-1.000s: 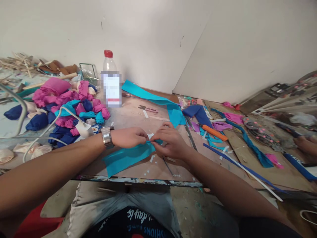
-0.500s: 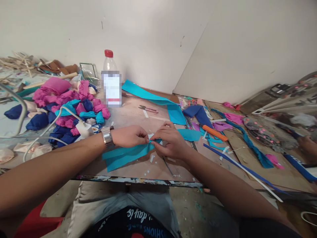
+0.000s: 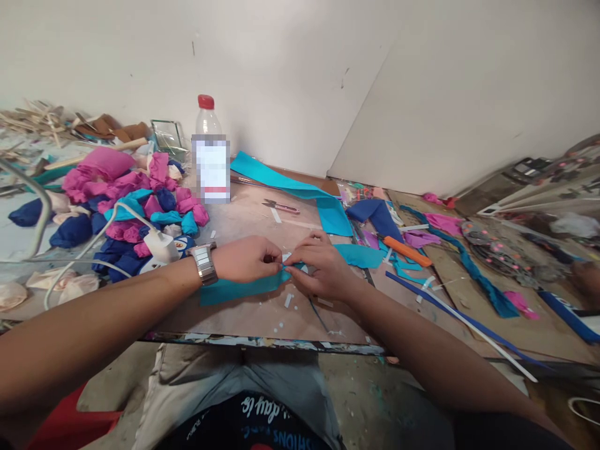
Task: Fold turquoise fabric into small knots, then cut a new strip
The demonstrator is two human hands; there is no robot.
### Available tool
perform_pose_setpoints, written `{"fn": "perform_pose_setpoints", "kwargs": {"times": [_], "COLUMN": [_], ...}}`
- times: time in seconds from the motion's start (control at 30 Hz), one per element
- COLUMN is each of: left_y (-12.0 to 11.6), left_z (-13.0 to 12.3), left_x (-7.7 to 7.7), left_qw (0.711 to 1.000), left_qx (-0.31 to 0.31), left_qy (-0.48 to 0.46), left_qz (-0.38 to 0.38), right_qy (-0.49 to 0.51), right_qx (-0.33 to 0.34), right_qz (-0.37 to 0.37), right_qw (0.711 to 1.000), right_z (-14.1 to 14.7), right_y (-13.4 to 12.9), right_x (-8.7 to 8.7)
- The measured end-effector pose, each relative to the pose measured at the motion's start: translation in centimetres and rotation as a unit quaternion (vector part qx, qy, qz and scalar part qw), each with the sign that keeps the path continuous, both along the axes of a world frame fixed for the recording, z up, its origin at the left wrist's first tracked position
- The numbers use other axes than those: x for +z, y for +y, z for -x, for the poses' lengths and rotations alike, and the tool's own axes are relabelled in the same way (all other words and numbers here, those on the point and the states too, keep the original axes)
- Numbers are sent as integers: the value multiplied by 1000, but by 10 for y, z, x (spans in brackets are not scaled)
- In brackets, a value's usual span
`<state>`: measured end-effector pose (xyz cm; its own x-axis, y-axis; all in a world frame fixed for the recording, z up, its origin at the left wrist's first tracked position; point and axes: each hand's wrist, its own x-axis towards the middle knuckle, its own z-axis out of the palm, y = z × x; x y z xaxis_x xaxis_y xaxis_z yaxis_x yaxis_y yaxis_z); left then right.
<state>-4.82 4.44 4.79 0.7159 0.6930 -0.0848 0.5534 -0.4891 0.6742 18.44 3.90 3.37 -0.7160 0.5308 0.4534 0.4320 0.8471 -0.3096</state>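
My left hand (image 3: 250,257), with a metal watch (image 3: 205,263) at its wrist, pinches a turquoise fabric strip (image 3: 239,290). My right hand (image 3: 323,265) pinches the same strip, its fingertips almost touching those of the left. Part of the strip hangs to the left beneath my left hand and rests on the table. Between the fingertips the cloth is bunched small, and a bit of white shows there; its kind is too small to make out. More turquoise fabric (image 3: 359,255) lies just beyond my right hand.
Thread snips (image 3: 281,207) lie ahead of my hands, near a red-capped bottle (image 3: 206,119). Pink and blue fabric puffs (image 3: 126,194) and a white plug with cable (image 3: 160,245) are at left. An orange-handled cutter (image 3: 407,251) lies at right; another person's hand (image 3: 585,278) is at the far right.
The hanging end of the turquoise strip has shifted, its two spread layers now showing as one narrower band. My left forearm has moved slightly right; both hands keep their pinch.
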Motion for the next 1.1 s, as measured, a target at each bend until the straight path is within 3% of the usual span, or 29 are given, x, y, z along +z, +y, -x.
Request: {"fn": "perform_pose_setpoints", "kwargs": {"times": [0.27,0.63,0.8,1.1], "left_y": [-10,-12,-13,-1], "left_z": [-4,-6,-6,-1], "left_x": [3,1,2,0], "left_qw": [994,981,987,999], "left_qx": [19,21,32,23], "left_qy": [38,87,62,-27], "left_qz": [-99,-170,-148,-19], "right_qy": [-3,-30,-19,0], "right_qx": [2,-20,-24,-23], "right_qz": [12,62,43,1], "right_qw": [1000,997,999,1000], "right_z": [0,0,0,0], "right_y": [1,1,0,1], "right_x": [-2,-3,-4,-2]}}
